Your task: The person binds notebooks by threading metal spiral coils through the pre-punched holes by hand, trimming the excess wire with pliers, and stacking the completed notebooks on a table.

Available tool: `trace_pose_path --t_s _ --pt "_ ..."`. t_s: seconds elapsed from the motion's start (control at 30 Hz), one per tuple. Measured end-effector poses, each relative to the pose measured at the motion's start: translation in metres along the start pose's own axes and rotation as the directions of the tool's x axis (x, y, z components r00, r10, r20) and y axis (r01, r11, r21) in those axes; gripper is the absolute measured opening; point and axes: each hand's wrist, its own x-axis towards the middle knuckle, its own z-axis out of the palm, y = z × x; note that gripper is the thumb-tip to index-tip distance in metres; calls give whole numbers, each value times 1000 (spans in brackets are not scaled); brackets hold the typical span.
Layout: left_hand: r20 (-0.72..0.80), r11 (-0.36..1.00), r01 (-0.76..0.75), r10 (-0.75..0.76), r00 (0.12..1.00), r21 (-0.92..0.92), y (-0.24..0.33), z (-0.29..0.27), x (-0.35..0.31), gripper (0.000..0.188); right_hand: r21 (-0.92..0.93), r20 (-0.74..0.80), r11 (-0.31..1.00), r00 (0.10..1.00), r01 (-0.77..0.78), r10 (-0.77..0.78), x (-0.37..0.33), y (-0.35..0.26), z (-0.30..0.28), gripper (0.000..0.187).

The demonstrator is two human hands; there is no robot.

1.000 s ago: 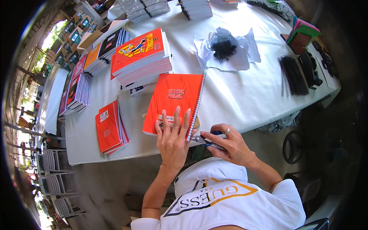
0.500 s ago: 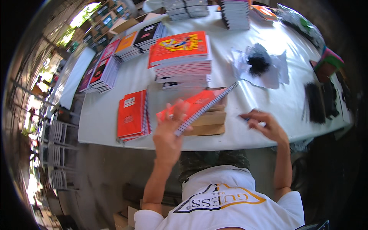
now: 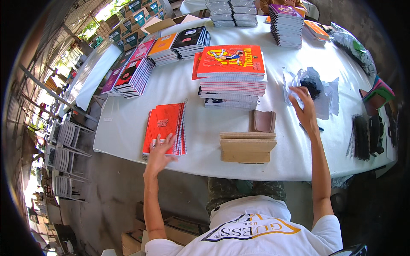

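My left hand (image 3: 159,154) rests with spread fingers on the near end of a small pile of red spiral-bound notebooks (image 3: 164,121) at the table's left front. My right hand (image 3: 305,106) reaches over the near left side of a crumpled white paper (image 3: 326,104), its fingers stretched out beside a heap of thin black pieces (image 3: 311,86). Under my right wrist a dark pen (image 3: 319,128) lies on the table. Between my hands sit a folded brown cardboard piece (image 3: 247,151) and a small brown case-like thing (image 3: 264,121).
A tall stack of notebooks with a red-orange cover (image 3: 232,62) stands mid-table. More notebook stacks (image 3: 132,77) line the left back, others (image 3: 286,27) the far side. Black wire bindings (image 3: 359,138) lie at the right. Across the table a person's brown sleeve (image 3: 273,6) shows.
The red notebook my left hand was holding now lies on the left pile. My right hand has let go of the pen and moved up to the crumpled paper. The view has shifted.
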Motion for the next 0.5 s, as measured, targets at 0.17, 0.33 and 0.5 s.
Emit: trace_pose_path --t_s 0.17,0.33,0.5 --pt "-14 995 -16 17 1000 99 21 -2 2 86 119 162 903 905 -414 394 115 -27 26 52" --pt "-298 985 -98 136 945 140 46 -17 22 77 153 396 788 767 -597 505 155 -34 32 46" --pt "-396 964 -211 133 909 -161 88 -18 72 79 222 319 848 857 -482 404 159 -39 31 34"
